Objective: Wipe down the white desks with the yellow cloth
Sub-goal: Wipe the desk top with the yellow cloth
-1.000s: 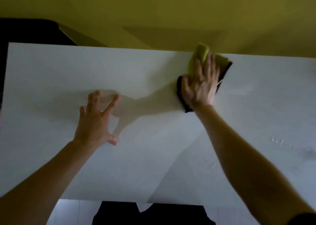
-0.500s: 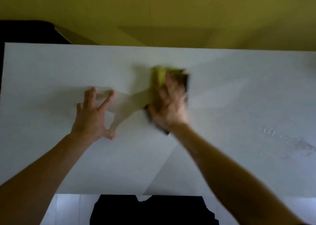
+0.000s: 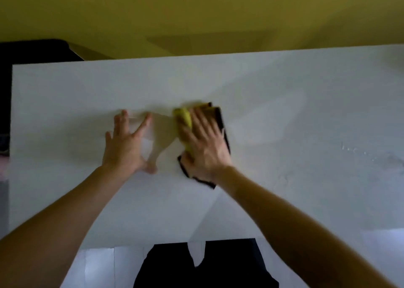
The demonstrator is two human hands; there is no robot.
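Sweep inward from far edge: yellow cloth under flat right hand, fingers straight, now near left hand, splayed wide on white desk. Probably leaves near half unwiped.

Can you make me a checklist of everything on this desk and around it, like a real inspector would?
Surface: white desk, with faint wet streaks toward the right.
Job's things: yellow cloth with dark edging, lying near the desk's middle under the right hand.
Clutter: nothing seen.
Hands: left hand flat on the desk, fingers spread; right hand pressing flat on the cloth, blurred.
Cables: nothing seen.
Surroundings: yellow wall behind the desk; dark object at the far left, too dim to identify; pale floor below the near edge.
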